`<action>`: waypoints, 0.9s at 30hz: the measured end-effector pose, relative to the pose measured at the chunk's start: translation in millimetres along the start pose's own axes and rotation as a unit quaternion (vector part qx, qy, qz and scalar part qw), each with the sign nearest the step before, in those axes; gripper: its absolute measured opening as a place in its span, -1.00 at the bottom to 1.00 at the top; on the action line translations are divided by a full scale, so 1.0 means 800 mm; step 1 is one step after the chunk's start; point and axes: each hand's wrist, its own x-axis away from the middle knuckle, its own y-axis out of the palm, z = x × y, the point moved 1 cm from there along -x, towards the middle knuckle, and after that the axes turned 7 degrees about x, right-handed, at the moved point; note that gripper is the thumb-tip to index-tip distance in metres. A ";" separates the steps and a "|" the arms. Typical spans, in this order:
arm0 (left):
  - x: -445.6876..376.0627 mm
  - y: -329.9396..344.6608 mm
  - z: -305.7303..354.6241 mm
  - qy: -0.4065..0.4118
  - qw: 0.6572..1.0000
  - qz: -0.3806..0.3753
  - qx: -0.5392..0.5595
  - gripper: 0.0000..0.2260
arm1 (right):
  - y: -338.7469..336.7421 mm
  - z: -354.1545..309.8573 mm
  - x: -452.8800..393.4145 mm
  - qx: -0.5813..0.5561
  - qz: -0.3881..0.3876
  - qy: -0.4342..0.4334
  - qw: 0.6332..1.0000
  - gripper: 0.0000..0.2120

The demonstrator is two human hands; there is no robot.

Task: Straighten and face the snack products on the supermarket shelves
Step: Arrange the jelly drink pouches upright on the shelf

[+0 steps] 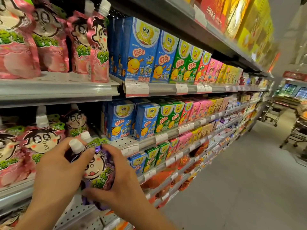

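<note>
Both your hands — left hand, right hand — grip closed round the purple pouches; squeeze unevenly and they'll slump off the shelf.

The purple pouch is glossy, crinkled plastic film with a smooth white plastic cap, gripped by the left hand and right hand. Left of it and above, the pink pouches have the same shiny, wrinkled film. Right of the pouch, the boxes look like smooth printed card with a slight sheen. The shelf is matt grey metal, perforated below the pouch, and its price tags look like paper
</note>
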 end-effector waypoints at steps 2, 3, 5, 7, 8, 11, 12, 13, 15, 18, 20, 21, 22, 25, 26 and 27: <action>0.003 -0.008 0.000 -0.020 1.000 -0.002 0.007 -0.89 | 0.011 0.001 -0.004 0.014 0.027 -0.012 0.999 -0.19; 0.004 -0.011 0.001 -0.027 1.000 -0.003 0.015 -0.91 | 0.016 0.002 -0.005 0.014 0.042 -0.018 0.999 -0.24; 0.005 -0.017 0.002 -0.027 0.999 -0.014 0.039 -0.92 | 0.023 0.003 -0.006 -0.004 0.061 -0.024 0.998 -0.33; 0.006 -0.020 0.004 -0.022 0.997 -0.035 0.058 -0.91 | 0.029 0.003 -0.009 -0.038 0.058 -0.011 0.998 -0.39; 0.006 -0.023 0.004 -0.023 0.996 -0.050 0.071 -0.88 | 0.031 0.003 -0.010 -0.057 0.057 0.000 0.997 -0.42; 0.009 -0.032 0.000 -0.088 0.978 -0.119 0.144 -0.54 | 0.032 0.005 -0.014 -0.112 0.049 0.029 0.992 -0.51; 0.008 -0.037 -0.008 -0.117 0.970 -0.134 0.166 -0.34 | 0.031 0.006 -0.014 -0.126 0.042 0.035 0.990 -0.52; 0.008 -0.041 -0.013 -0.133 0.966 -0.132 0.180 -0.24 | 0.029 0.007 -0.014 -0.134 0.036 0.041 0.990 -0.54; 0.006 -0.046 -0.017 -0.144 0.964 -0.130 0.182 -0.35 | 0.029 0.011 -0.014 -0.135 0.025 0.046 0.989 -0.55; 0.003 -0.055 -0.024 -0.169 0.963 -0.114 0.179 -0.62 | 0.035 0.017 -0.013 -0.129 0.014 0.052 0.990 -0.56; 0.002 -0.060 -0.028 -0.174 0.962 -0.129 0.164 -0.52 | 0.039 0.022 -0.012 -0.131 0.013 0.057 0.990 -0.56; 0.000 -0.060 -0.030 -0.172 0.964 -0.136 0.151 -0.50 | 0.039 0.023 -0.012 -0.132 0.014 0.059 0.989 -0.55; -0.003 -0.061 -0.035 -0.171 0.964 -0.142 0.146 -0.46 | 0.038 0.025 -0.012 -0.131 0.015 0.059 0.989 -0.54; -0.007 -0.057 -0.042 -0.161 0.967 -0.149 0.129 -0.30 | 0.034 0.028 -0.014 -0.117 0.019 0.054 0.992 -0.53; -0.007 -0.053 -0.037 -0.144 0.970 -0.148 0.128 -0.32 | 0.032 0.029 -0.015 -0.108 0.023 0.051 0.993 -0.53; -0.007 -0.049 -0.037 -0.137 0.968 -0.159 0.134 -0.40 | 0.031 0.032 -0.015 -0.098 0.026 0.050 0.994 -0.54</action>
